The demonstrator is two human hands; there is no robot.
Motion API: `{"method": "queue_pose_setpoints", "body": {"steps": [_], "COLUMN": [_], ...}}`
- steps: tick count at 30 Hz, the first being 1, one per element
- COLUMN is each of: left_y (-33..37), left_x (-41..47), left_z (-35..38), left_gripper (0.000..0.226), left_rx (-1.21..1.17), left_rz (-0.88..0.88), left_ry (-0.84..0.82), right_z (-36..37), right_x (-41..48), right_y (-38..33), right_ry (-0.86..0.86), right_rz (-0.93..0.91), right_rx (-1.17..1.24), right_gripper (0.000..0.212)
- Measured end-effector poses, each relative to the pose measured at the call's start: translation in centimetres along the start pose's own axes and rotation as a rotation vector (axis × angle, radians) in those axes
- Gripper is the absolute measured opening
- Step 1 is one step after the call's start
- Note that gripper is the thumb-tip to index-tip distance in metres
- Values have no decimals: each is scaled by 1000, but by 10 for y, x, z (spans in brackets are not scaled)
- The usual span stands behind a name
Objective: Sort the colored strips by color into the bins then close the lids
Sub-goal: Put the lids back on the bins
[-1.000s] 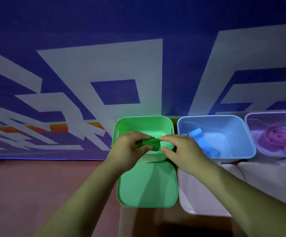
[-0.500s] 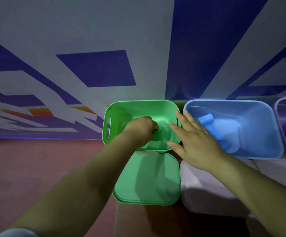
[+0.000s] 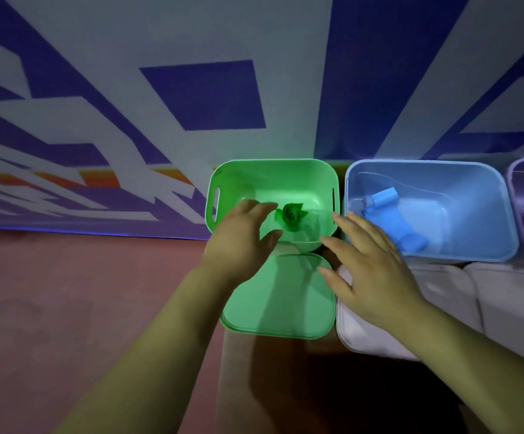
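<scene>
At centre frame, the left hand [image 3: 242, 236], empty with fingers loosely spread, has just let go of a rolled green strip [image 3: 290, 214], which now lies curled like a rosette on the floor of the smooth green plastic bin [image 3: 273, 166]. The flat, round-cornered green lid [image 3: 281, 302] lies just below it, not yet fitted. The right hand [image 3: 370, 261] hovers open, fingers splayed, holding nothing. Right of centre, a folded blue strip [image 3: 395, 220] lies in the blue bin [image 3: 426, 170]. Closing lids likely follows.

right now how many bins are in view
3: the green bin at centre, the blue bin to its right, the purple bin cut off at the right edge; more may lie beyond.
</scene>
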State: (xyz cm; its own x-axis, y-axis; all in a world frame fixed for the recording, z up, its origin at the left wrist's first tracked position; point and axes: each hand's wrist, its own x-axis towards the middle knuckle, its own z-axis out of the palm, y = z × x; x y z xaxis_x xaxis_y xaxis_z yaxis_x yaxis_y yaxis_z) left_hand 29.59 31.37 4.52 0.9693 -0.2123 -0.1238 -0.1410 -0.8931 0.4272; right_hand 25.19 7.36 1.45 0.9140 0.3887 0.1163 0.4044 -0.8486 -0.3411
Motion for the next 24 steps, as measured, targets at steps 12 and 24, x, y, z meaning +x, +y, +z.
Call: {"method": "queue_pose_setpoints", "body": {"steps": [12,24], "left_y": [-59,-72], "left_x": [-163,-173], "left_z": [108,120], "left_gripper": [74,56], "left_rx": [-173,-299], "left_rz": [-425,-377], "left_ry": [3,34], "right_z": [85,122], "right_x": [-86,-97], "right_y": [-32,-12], "right_ry": [-303,-106], "right_rz": [-9,-215], "right_rx": [-112,-242], "right_gripper": [65,49]}}
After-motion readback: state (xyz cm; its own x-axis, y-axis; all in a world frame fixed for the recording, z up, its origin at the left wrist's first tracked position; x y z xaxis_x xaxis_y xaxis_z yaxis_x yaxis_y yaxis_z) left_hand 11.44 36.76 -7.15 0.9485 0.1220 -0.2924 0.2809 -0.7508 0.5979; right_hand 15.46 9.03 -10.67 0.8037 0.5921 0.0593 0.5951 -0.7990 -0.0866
